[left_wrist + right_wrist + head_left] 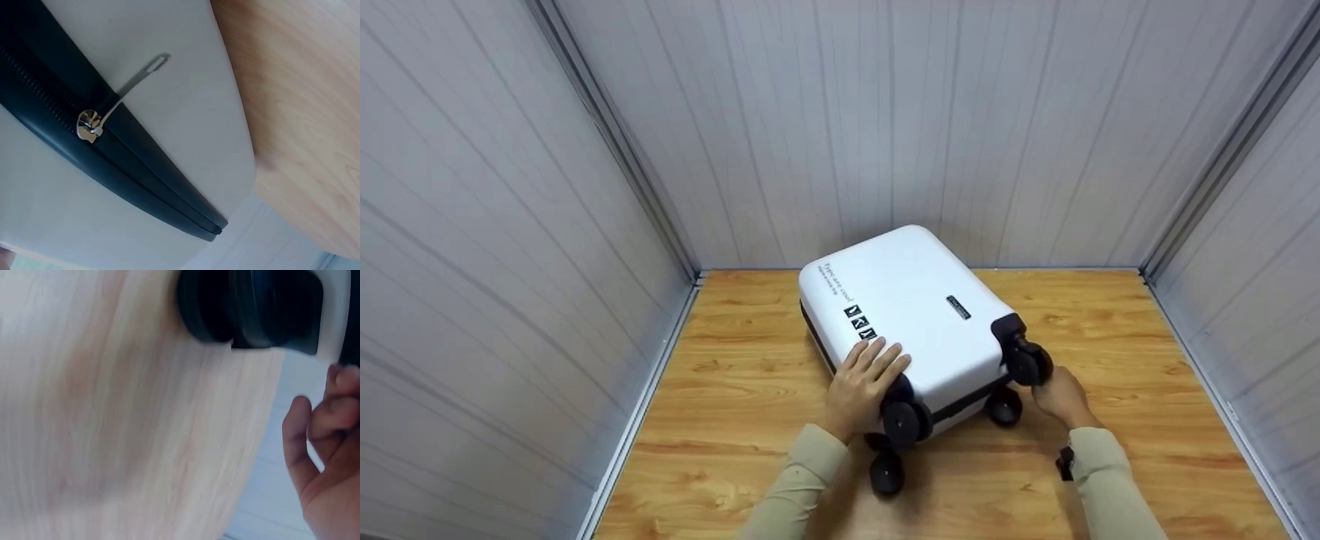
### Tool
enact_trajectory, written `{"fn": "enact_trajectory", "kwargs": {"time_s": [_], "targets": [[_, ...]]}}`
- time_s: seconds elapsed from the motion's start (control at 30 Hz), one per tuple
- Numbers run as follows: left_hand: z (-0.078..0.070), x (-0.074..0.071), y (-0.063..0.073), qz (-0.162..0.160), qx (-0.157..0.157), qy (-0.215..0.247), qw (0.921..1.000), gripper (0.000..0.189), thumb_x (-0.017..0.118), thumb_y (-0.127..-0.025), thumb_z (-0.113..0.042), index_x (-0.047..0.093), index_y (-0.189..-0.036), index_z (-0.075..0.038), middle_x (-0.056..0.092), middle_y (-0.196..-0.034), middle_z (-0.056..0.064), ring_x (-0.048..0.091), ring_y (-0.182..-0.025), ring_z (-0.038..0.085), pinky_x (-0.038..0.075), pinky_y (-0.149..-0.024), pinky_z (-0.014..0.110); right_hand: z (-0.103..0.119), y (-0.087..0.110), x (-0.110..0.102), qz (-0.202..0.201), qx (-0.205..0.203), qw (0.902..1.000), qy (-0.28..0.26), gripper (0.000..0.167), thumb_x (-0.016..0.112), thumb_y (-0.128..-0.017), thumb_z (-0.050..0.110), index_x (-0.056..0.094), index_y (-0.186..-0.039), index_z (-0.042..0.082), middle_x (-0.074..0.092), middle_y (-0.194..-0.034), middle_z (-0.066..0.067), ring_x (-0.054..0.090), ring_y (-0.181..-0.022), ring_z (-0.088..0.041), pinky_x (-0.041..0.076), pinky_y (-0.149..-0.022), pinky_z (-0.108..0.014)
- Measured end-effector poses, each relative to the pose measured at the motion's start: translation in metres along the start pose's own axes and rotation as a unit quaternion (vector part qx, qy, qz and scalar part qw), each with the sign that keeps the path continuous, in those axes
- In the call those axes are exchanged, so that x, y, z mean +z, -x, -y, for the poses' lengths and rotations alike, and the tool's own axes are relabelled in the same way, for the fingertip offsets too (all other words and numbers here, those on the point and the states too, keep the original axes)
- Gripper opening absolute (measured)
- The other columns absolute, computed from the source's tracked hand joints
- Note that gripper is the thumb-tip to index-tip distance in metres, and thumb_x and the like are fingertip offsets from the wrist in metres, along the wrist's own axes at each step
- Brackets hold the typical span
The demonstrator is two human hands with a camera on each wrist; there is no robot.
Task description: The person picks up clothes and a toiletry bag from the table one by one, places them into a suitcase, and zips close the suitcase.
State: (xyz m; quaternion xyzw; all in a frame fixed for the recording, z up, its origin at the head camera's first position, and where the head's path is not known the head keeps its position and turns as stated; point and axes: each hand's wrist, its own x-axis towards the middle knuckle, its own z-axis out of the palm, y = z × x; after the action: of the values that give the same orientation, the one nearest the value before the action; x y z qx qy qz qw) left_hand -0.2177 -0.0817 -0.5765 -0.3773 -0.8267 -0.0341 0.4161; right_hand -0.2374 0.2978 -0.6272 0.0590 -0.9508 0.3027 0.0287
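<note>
A white hard-shell suitcase (907, 300) lies on its broad side in the head view, its black wheels (901, 424) towards me. My left hand (861, 390) rests on the near left corner, its fingers fairly straight across the white face beside a wheel. At the near right corner, my right hand (1063, 397) is against a wheel (1030, 365); that wheel hides its fingertips. The right wrist view shows curled fingers (332, 416) meeting the case edge. A metal zipper pull (140, 76) sticks out from the black zipper band (152, 163) in the left wrist view.
Wood-patterned flooring (735, 390) spreads around the suitcase. Pale panels rise as a back wall (847, 127), a left wall (495, 262) and a right wall (1252, 285). The suitcase's far corner is close to the back wall.
</note>
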Motion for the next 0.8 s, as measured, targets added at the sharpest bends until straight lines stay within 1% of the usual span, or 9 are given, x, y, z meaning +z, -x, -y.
{"fn": "enact_trajectory", "kwargs": {"time_s": [0.13,0.2,0.27,0.4,0.5,0.53,0.6,0.7,0.8], "targets": [[0.000,-0.001,-0.001,0.001,-0.010,-0.003,0.9999,0.048,0.065,-0.084,-0.025,0.068,-0.130,-0.017,0.070,-0.133,0.004,0.065,-0.125,0.029,0.051,-0.106,0.046,-0.001,0.000,-0.008,0.039,-0.029,0.9986,0.021,0.030,0.051,-0.098,0.005,0.052,-0.068,0.008,0.065,-0.069,-0.014,0.061,-0.062,-0.025,0.047,-0.056,-0.043],[0.001,-0.002,-0.002,0.008,-0.015,-0.004,0.9998,0.045,0.063,-0.085,-0.019,0.068,-0.130,-0.017,0.070,-0.133,0.004,0.065,-0.125,0.028,0.051,-0.107,0.045,-0.001,0.001,-0.010,0.050,-0.034,0.9978,0.026,0.032,0.053,-0.099,0.007,0.049,-0.068,0.010,0.064,-0.067,-0.010,0.058,-0.060,-0.021,0.044,-0.055,-0.039],[0.001,-0.003,-0.003,0.015,-0.017,-0.002,0.9997,0.044,0.062,-0.087,-0.018,0.068,-0.131,-0.018,0.069,-0.134,0.003,0.065,-0.126,0.028,0.051,-0.108,0.045,0.000,0.003,-0.010,0.054,-0.033,0.9976,0.027,0.033,0.056,-0.099,0.008,0.046,-0.067,0.012,0.060,-0.063,-0.007,0.054,-0.057,-0.018,0.041,-0.054,-0.036],[0.002,-0.004,-0.002,0.023,-0.015,-0.008,0.9996,0.043,0.061,-0.089,-0.016,0.068,-0.132,-0.019,0.069,-0.134,0.002,0.065,-0.127,0.026,0.050,-0.108,0.044,0.003,0.012,-0.007,0.039,-0.029,0.9985,0.025,0.032,0.061,-0.096,0.007,0.049,-0.066,0.010,0.057,-0.059,-0.005,0.047,-0.054,-0.017,0.038,-0.054,-0.035],[0.001,-0.003,-0.002,0.019,-0.014,-0.010,0.9997,0.042,0.057,-0.091,-0.015,0.068,-0.131,-0.019,0.070,-0.134,0.001,0.065,-0.126,0.025,0.051,-0.108,0.044,0.006,0.019,-0.005,0.025,-0.032,0.9989,0.025,0.027,0.062,-0.094,0.006,0.057,-0.068,0.009,0.059,-0.061,-0.005,0.047,-0.055,-0.018,0.040,-0.055,-0.036],[0.000,-0.002,-0.002,0.015,-0.014,-0.011,0.9997,0.041,0.054,-0.092,-0.014,0.068,-0.131,-0.020,0.070,-0.133,0.001,0.066,-0.126,0.024,0.051,-0.107,0.043,0.006,0.022,-0.006,0.024,-0.032,0.9989,0.026,0.026,0.061,-0.094,0.005,0.057,-0.069,0.009,0.058,-0.061,-0.005,0.046,-0.055,-0.018,0.040,-0.055,-0.036],[-0.001,-0.001,-0.003,0.011,-0.013,-0.008,0.9998,0.041,0.054,-0.092,-0.014,0.069,-0.130,-0.020,0.070,-0.132,0.001,0.066,-0.125,0.024,0.051,-0.107,0.043,0.007,0.026,-0.006,0.020,-0.034,0.9988,0.027,0.023,0.061,-0.093,0.004,0.059,-0.071,0.009,0.059,-0.063,-0.004,0.047,-0.057,-0.018,0.042,-0.056,-0.037],[-0.001,-0.001,-0.004,0.007,-0.008,0.000,0.9999,0.041,0.056,-0.091,-0.017,0.069,-0.130,-0.019,0.070,-0.132,0.001,0.066,-0.125,0.024,0.051,-0.107,0.044,0.009,0.032,-0.007,0.016,-0.036,0.9989,0.027,0.022,0.061,-0.094,0.004,0.060,-0.073,0.009,0.059,-0.064,-0.004,0.047,-0.057,-0.017,0.042,-0.057,-0.037],[-0.002,-0.001,-0.005,0.008,-0.001,0.003,1.0000,0.044,0.063,-0.088,-0.025,0.067,-0.131,-0.019,0.070,-0.133,0.001,0.065,-0.125,0.025,0.051,-0.108,0.044,0.011,0.038,-0.008,0.007,-0.039,0.9989,0.027,0.026,0.063,-0.096,0.006,0.058,-0.070,0.009,0.058,-0.061,-0.004,0.048,-0.056,-0.017,0.042,-0.056,-0.038]]}}
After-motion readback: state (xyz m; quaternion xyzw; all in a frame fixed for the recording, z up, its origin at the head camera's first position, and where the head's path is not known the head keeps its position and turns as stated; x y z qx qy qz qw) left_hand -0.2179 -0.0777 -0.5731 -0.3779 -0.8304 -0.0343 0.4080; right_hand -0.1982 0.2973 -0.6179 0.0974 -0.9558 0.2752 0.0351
